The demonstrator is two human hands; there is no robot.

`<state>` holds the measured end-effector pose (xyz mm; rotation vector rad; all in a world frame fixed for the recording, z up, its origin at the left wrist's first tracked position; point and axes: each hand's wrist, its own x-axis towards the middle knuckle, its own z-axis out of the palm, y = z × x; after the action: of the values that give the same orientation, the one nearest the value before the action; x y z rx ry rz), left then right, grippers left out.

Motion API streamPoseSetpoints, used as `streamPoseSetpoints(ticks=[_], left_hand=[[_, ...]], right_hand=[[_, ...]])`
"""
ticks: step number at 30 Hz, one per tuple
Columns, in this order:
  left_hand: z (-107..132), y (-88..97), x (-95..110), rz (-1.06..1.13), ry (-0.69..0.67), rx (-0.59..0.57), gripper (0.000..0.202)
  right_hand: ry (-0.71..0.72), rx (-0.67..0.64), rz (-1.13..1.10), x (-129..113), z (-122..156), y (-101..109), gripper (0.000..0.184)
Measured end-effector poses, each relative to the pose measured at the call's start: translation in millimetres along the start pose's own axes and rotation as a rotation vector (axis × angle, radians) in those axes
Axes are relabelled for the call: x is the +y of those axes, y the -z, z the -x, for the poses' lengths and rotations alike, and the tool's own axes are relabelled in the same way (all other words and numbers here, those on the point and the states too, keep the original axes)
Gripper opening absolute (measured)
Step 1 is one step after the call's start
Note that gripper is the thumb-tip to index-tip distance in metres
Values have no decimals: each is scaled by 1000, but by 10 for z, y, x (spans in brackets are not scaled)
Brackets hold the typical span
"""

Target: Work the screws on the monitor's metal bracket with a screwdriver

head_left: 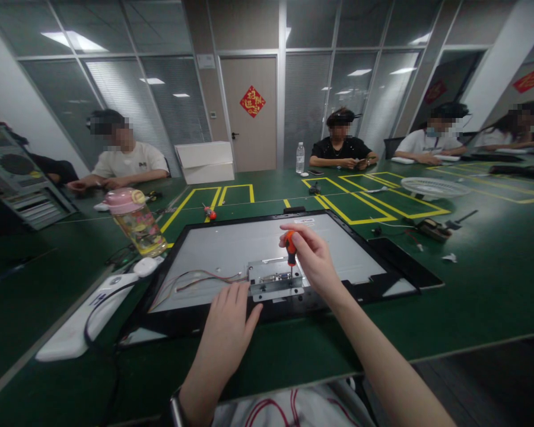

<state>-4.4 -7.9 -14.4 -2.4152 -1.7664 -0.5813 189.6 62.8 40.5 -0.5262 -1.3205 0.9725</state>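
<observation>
while the right hand pinches an orange screwdriver upright, the left hand, fingers extended, rests beside the metal bracket, already set on the flat panel, screwdriver work seemingly unfinished.

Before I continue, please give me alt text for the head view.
The right hand holds an orange-handled screwdriver upright, tip at a metal bracket on a black-framed panel; the left hand rests beside the bracket. The panel lies on a green table, with other people seated beyond.
</observation>
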Motion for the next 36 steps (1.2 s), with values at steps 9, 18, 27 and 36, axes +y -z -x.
streamPoseSetpoints(ticks=[9,18,27,36], left_hand=[[-1,-17,-15,5,-6,17,31],[14,-31,-20,1,-2,41,32],[15,-28,-15,0,-3,24,32],[8,-14,-16,-8,-4,15,32]], right_hand=[[8,54,-10,-3,3,-14,19],[63,49,-69,8,-22,3,21],[49,80,81,-17,-12,46,21],[128,129,66,-6,-14,40,21]])
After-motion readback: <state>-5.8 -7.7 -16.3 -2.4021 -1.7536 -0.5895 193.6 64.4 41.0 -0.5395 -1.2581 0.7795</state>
